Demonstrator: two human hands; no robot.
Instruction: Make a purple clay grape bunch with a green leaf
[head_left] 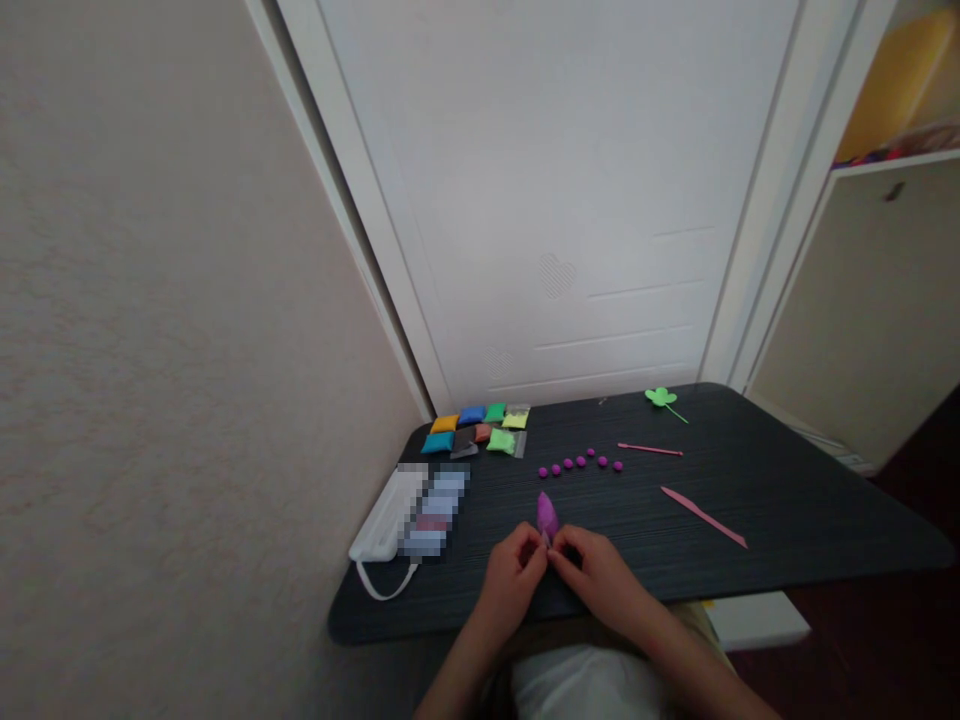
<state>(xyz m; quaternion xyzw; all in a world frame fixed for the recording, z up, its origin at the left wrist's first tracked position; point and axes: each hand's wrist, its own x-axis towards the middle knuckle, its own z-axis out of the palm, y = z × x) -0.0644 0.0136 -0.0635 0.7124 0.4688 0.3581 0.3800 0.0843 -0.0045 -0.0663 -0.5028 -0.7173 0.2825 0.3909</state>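
Both hands meet near the front edge of the dark table, at the close end of a small purple clay packet. My left hand pinches that end from the left, thumb against fingertips. From the right, my right hand pinches the same end. The packet's purple part points away from me, and its near tip is partly hidden by fingers. Beyond it lie several small purple clay balls in a bent row. To the right are a thin pink modelling stick and a pink clay knife.
Several coloured clay packets lie at the table's back left. A blurred phone-like slab sits beside a white object with a white cord. A green clover shape lies at the back right of the black table.
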